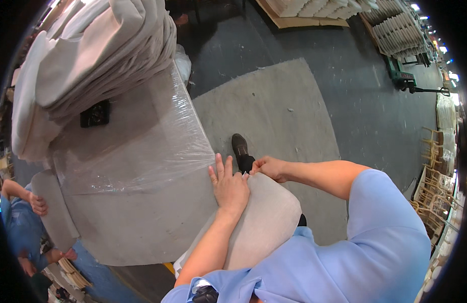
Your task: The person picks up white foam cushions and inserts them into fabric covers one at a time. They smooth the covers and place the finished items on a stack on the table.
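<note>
Left of the fingers, the desk crowds right up, its grey top partly under clear plastic film. Beyond the fingers, up and to the left, a tall heap of pale grey cushion covers fills that corner, with a black box-like object against its foot. Farther left, across the desk, a co-worker's hand grips a narrow grey panel.

The desk's edge runs away just beside the left fingertips. Ahead and to the right of the fingers spreads a grey floor mat, a dark shoe on it just beyond them; a green pallet jack stands well apart, far right.

The grey upholstered cushion lies on the lap, directly below the fingers. The left hand is spread over its far corner, gripping nothing; the right hand has its fingers pinched together on the cushion's far edge. The pinched bit is too small to make out, and the left forearm hides part of the near side.
</note>
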Demonstrator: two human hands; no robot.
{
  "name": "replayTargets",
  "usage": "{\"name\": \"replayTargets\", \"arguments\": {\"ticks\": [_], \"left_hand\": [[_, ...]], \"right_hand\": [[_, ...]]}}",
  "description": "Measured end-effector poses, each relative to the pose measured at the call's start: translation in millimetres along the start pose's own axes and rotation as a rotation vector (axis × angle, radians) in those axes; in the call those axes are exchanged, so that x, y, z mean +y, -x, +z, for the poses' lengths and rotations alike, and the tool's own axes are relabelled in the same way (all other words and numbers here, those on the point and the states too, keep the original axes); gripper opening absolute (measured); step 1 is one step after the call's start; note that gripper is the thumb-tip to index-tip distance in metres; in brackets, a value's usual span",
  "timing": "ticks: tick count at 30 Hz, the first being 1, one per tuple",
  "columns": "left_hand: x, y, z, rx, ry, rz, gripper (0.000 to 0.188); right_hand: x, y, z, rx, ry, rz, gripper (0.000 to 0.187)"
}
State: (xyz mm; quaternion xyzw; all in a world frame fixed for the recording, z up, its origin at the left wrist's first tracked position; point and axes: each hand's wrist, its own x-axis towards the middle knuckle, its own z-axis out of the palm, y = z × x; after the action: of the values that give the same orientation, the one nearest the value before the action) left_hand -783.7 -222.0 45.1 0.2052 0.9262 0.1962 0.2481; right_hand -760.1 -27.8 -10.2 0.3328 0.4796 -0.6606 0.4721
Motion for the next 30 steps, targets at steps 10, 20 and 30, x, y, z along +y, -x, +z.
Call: {"name": "replayTargets", "arguments": {"ticks": [10,20,30], "left_hand": [[-2.1,-3.1,-9.0,-0.124,0.021,0.025,0.023],[43.4,61.1,-94.8,-0.503,0.824,0.013,0.054],[35.9,29.0,-74.4,-0.659,0.978,-0.153,0.086]], "right_hand": [[50.2,-38.1,1.1,-0.468,-0.501,0.198,0.006],[59.1,0.4,12.2,0.093,-0.97,-0.451,0.042],[40.4,54.9,56.7,0.345,-1.149,-0.722,0.066]]}}
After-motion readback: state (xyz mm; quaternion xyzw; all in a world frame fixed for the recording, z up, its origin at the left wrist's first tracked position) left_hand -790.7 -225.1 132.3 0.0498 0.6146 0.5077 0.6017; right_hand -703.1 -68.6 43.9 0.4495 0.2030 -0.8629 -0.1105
